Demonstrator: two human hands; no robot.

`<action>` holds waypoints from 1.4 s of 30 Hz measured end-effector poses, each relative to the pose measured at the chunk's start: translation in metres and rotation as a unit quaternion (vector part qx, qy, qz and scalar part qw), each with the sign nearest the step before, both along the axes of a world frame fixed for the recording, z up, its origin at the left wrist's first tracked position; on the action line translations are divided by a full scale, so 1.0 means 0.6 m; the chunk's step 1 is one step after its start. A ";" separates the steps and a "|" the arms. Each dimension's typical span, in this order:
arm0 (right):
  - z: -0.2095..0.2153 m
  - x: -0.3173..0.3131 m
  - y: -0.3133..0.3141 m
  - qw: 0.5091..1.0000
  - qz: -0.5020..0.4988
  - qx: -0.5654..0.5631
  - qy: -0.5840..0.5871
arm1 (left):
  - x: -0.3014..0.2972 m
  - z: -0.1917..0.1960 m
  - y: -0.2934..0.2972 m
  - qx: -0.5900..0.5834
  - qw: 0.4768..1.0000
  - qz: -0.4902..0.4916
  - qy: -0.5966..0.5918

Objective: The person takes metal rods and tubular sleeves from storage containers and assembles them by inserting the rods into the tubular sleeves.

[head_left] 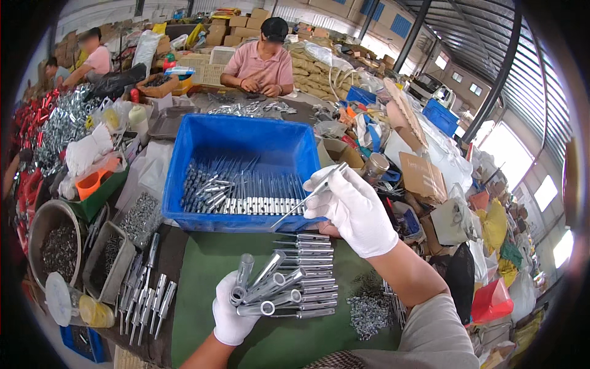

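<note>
My left hand (230, 320), in a white glove, is closed around a bunch of short shiny metal tubes (269, 284), their round open ends pointing several ways. Held up by my white-gloved right hand (356, 212) is a slim metal rod (291, 211) with a thicker cylindrical end, tilted beside the near right corner of the blue bin (246, 225). Inside that bin lie many similar rods (264, 187) with thick ends toward me. Between my hands, a stacked row of metal rods with slotted cylindrical bodies (318, 270) rests on the green mat (200, 264).
Small metal parts (369, 315) are heaped at the mat's right. Left of it lie more metal rods (150, 301), a grey tray (110, 261) and a round metal basin (38, 227). Across the table sits a person in a pink shirt (261, 64). Boxes and bags crowd the right.
</note>
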State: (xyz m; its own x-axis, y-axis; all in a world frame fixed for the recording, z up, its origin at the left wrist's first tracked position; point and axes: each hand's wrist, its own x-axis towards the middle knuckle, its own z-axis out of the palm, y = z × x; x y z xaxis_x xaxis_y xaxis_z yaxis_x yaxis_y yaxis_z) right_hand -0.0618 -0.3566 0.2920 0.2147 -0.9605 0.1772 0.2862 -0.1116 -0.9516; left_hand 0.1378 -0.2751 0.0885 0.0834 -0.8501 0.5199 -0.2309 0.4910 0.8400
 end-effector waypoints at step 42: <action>-0.009 0.100 0.002 0.766 0.330 -0.403 0.377 | 0.009 0.023 -0.005 -0.016 0.991 -0.091 -0.093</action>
